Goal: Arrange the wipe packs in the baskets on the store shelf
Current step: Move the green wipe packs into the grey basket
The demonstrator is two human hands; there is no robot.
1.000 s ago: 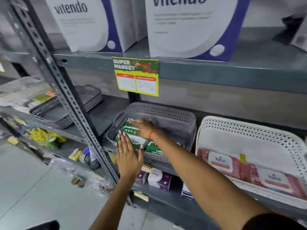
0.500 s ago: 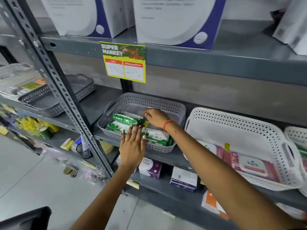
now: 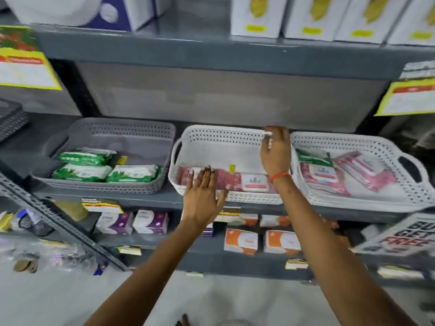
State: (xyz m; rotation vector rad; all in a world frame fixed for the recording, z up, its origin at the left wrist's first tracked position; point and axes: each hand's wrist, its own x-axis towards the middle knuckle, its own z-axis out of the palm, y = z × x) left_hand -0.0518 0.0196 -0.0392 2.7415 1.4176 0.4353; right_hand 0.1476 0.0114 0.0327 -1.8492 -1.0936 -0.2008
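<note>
Three baskets stand side by side on the middle shelf. The grey basket (image 3: 150, 135) on the left holds three green wipe packs (image 3: 133, 173). The white middle basket (image 3: 223, 135) has pink wipe packs (image 3: 255, 182) along its front wall. My left hand (image 3: 202, 196) lies flat, fingers spread, on that basket's front rim and on the pink packs. My right hand (image 3: 276, 151) reaches over the basket's far right corner, fingers loosely curled, holding nothing. The white right basket (image 3: 376, 142) holds a green pack (image 3: 313, 157) and several pink packs (image 3: 362, 170) lying crooked.
White boxes (image 3: 310, 17) line the top shelf. Yellow price signs (image 3: 26, 67) hang from its edge at left and right. Purple (image 3: 150, 222) and orange boxes (image 3: 240, 241) fill the lower shelf. A slanted perforated upright (image 3: 61, 227) crosses the lower left.
The view has swung right. Both hands left the grey basket with the green packs and moved to the white middle basket with the pink packs.
</note>
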